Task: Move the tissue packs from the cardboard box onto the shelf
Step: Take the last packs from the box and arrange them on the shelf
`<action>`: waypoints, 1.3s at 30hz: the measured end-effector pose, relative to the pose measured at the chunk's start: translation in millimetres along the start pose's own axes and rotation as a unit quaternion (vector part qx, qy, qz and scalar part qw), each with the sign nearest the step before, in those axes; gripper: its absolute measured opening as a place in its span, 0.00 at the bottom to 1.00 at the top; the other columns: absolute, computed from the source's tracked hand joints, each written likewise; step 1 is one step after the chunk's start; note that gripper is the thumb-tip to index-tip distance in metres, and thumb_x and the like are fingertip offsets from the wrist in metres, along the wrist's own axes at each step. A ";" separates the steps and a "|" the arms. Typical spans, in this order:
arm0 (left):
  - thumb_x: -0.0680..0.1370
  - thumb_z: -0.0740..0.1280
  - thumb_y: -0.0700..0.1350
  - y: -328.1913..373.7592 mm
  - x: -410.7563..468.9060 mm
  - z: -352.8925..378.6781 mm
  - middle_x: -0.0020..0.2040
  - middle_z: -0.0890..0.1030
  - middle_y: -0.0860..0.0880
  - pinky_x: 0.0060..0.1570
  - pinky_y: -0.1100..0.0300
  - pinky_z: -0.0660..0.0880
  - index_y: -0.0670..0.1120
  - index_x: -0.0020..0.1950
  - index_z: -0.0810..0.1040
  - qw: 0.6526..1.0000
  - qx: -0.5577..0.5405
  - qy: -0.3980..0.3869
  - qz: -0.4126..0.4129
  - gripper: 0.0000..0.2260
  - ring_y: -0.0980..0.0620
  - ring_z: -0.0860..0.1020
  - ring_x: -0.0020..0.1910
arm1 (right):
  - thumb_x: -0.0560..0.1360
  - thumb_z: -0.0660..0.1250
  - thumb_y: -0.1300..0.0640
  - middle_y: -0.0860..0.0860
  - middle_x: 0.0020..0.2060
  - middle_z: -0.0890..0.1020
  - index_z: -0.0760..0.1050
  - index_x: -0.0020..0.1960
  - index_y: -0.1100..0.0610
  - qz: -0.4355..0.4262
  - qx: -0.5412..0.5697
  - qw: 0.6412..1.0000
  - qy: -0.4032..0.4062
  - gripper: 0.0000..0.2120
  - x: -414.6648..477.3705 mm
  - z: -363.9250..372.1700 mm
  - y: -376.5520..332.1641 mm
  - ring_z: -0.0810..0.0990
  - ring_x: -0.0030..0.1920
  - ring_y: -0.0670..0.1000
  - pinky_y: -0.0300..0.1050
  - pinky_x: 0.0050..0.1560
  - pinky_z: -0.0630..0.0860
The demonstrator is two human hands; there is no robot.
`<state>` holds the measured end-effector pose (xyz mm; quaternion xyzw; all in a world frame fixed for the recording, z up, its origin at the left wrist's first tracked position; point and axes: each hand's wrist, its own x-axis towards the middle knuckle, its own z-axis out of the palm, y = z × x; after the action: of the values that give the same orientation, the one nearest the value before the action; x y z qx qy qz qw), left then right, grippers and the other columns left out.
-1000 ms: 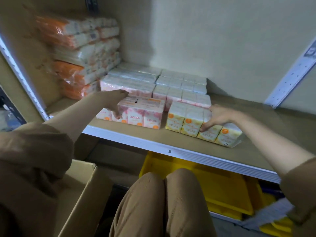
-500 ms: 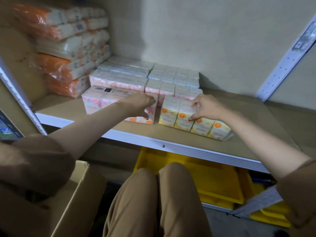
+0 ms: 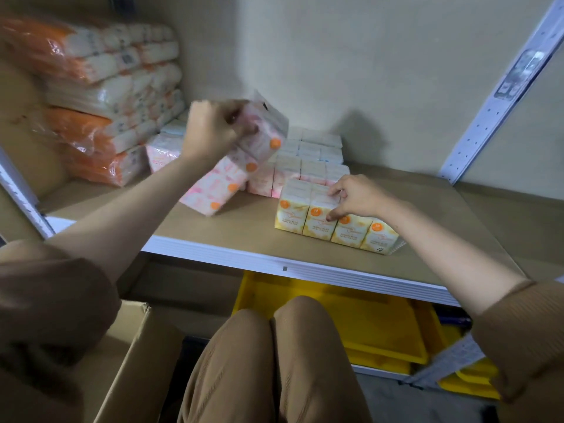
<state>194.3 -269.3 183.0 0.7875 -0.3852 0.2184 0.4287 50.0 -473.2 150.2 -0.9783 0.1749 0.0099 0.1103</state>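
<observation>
Left hand [image 3: 210,132] grips pink pack [image 3: 227,181], now raised (tilted), right hand [image 3: 358,198] pinches yellow pack [image 3: 316,224]

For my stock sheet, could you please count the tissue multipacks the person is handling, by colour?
Pink multipack, gripped by the left hand, tilted: 1
Yellow multipack, held by the right hand on the shelf: 1
Total: 2

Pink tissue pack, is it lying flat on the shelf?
No, the left hand grips the pink tissue pack steeply tilted, upper end above the shelf.
</observation>
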 end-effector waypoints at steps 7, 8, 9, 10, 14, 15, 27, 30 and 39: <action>0.71 0.72 0.42 -51.6 -20.7 -7.5 0.19 0.68 0.57 0.26 0.70 0.60 0.51 0.28 0.62 0.925 -0.272 0.162 -0.210 0.20 0.65 0.63 0.21 | 0.64 0.77 0.52 0.54 0.51 0.77 0.74 0.63 0.60 0.006 0.013 1.000 -0.001 0.30 -1.0 -0.4 0.2 0.75 0.53 0.52 0.39 0.46 0.66; 0.71 0.72 0.42 -59.3 -24.4 -12.4 0.23 0.70 0.58 0.29 0.69 0.63 0.50 0.29 0.64 0.917 -0.289 0.173 -0.216 0.18 0.65 0.65 0.24 | 0.64 0.77 0.52 0.52 0.48 0.76 0.74 0.63 0.61 0.007 0.013 1.000 -0.003 0.30 -1.5 -0.8 -0.6 0.74 0.50 0.50 0.38 0.46 0.65; 0.70 0.72 0.44 -68.0 -29.1 -18.9 0.30 0.74 0.54 0.34 0.66 0.68 0.50 0.33 0.67 0.907 -0.308 0.174 -0.230 0.13 0.63 0.71 0.30 | 0.64 0.77 0.52 0.51 0.47 0.74 0.74 0.62 0.61 0.008 0.013 1.000 -0.005 0.29 -1.9 -1.2 -1.5 0.73 0.49 0.50 0.38 0.45 0.65; 0.69 0.72 0.46 -80.7 -31.9 -22.9 0.40 0.78 0.47 0.43 0.61 0.73 0.49 0.41 0.71 0.898 -0.319 0.184 -0.240 0.10 0.56 0.77 0.39 | 0.64 0.77 0.53 0.50 0.45 0.73 0.75 0.62 0.62 0.009 0.012 1.000 -0.006 0.29 -1.8 -1.9 -2.2 0.73 0.48 0.50 0.38 0.44 0.65; 0.75 0.68 0.40 -110.3 -52.4 -47.4 0.36 0.83 0.59 0.43 0.67 0.79 0.49 0.54 0.72 0.893 -0.309 0.160 -0.284 0.10 0.64 0.80 0.38 | 0.64 0.77 0.54 0.53 0.40 0.75 0.77 0.57 0.65 0.020 0.016 1.000 -0.010 0.26 -1.7 -1.8 -4.2 0.78 0.47 0.58 0.42 0.40 0.68; 0.76 0.67 0.39 -117.6 -59.8 -52.5 0.31 0.80 0.60 0.36 0.71 0.77 0.47 0.54 0.74 0.899 -0.285 0.151 -0.297 0.08 0.66 0.78 0.32 | 0.63 0.77 0.54 0.55 0.40 0.76 0.77 0.57 0.66 0.021 0.015 1.000 -0.010 0.27 -1.2 -1.8 -4.3 0.78 0.49 0.60 0.43 0.41 0.69; 0.70 0.73 0.41 -141.2 -96.3 -74.3 0.64 0.71 0.33 0.64 0.46 0.66 0.35 0.64 0.71 0.932 0.134 -0.062 -0.332 0.25 0.35 0.69 0.63 | 0.63 0.77 0.53 0.61 0.53 0.81 0.76 0.57 0.65 0.014 -0.036 0.999 -0.005 0.27 -0.7 1.4 -8.7 0.79 0.51 0.59 0.47 0.49 0.76; 0.69 0.74 0.36 -122.1 -91.2 -69.8 0.65 0.69 0.33 0.65 0.45 0.65 0.37 0.67 0.69 0.973 0.174 -0.036 -0.150 0.29 0.35 0.68 0.65 | 0.63 0.77 0.52 0.59 0.58 0.77 0.75 0.58 0.65 0.003 -0.066 0.998 0.003 0.28 -3.0 4.9 -10.7 0.77 0.56 0.59 0.53 0.56 0.75; 0.69 0.72 0.35 -118.7 -76.9 -27.8 0.66 0.73 0.40 0.61 0.46 0.71 0.40 0.67 0.72 0.950 0.233 -0.206 -0.022 0.26 0.39 0.71 0.65 | 0.64 0.75 0.57 0.59 0.58 0.76 0.75 0.58 0.69 -0.004 -0.078 0.997 0.023 0.26 11.6 15.4 -19.8 0.76 0.57 0.59 0.54 0.57 0.75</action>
<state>241.4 -173.7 85.9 0.9016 -0.3863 0.1256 0.1489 68.0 -455.6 138.8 -0.9846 0.1723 0.0011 0.0296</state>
